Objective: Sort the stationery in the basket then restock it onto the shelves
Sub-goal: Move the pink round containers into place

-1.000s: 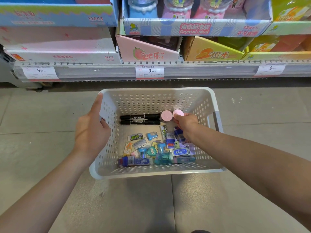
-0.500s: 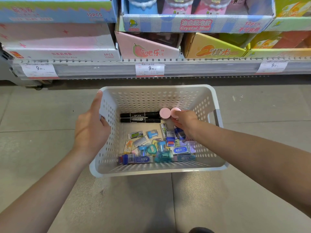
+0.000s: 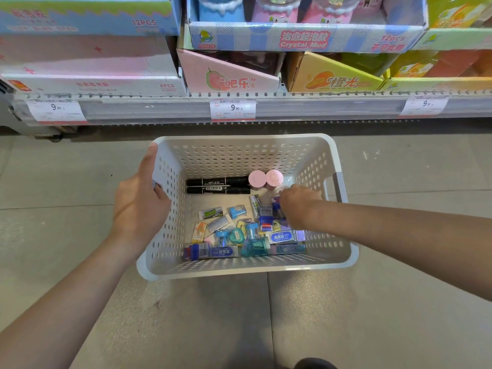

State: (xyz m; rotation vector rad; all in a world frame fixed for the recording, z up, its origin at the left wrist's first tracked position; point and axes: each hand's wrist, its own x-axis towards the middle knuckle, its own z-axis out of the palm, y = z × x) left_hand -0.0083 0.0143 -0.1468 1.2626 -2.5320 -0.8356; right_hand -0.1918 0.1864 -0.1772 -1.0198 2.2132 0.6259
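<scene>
Before a shelf [image 3: 239, 109], your left hand [image 3: 139, 206] grips the basket [image 3: 239, 153] wall. Inside lie markers [image 3: 218, 185], pink lids [image 3: 265, 178] and erasers [image 3: 282, 237]; your right hand's [image 3: 298, 206] grasp can't be told, just right of the lids.

Bright, even shop light, wide-angle bend at the edges.
Soft shadow under the basket [image 3: 247, 272] toward six o'clock; right hand [image 3: 298, 203] slightly motion-blurred; shelf boxes [image 3: 306, 41] at twelve o'clock washed, hazy.
</scene>
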